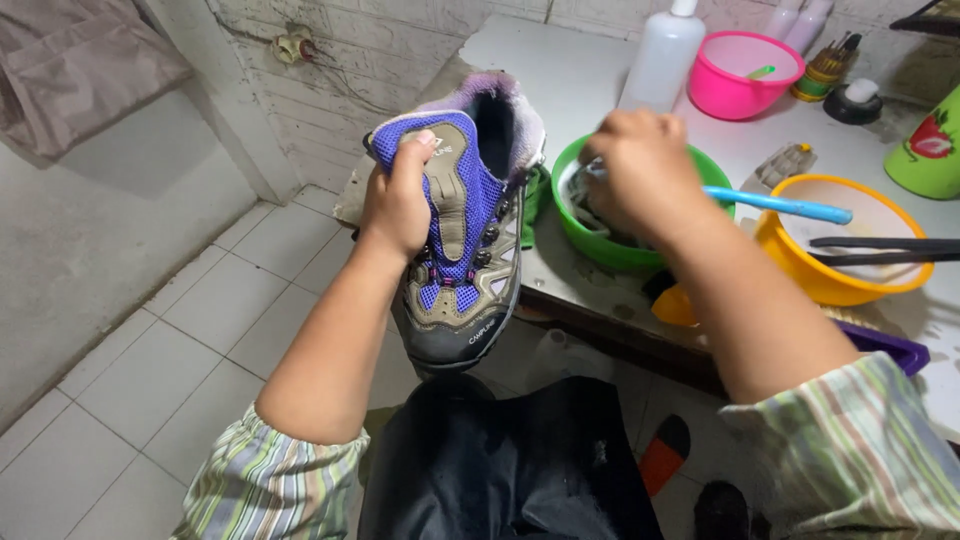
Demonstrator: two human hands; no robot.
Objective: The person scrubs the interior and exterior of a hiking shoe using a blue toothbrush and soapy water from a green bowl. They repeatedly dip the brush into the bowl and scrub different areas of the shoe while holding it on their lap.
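Home washing corner: tiled floor [150, 370], plastic basins [745, 75], bottle [662, 55].

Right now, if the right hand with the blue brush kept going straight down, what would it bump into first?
Most likely the green bowl: the right hand holds the blue brush just over it, knuckles aimed down. How far above the bowl the hand is can't be told.

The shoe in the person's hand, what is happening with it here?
A person holds a purple and grey shoe up by its tongue with the left hand, toe pointing down. The right hand grips a blue-handled brush and dips its head into a green bowl on the table. Beside it stand a yellow bowl, a pink bowl and a white bottle.
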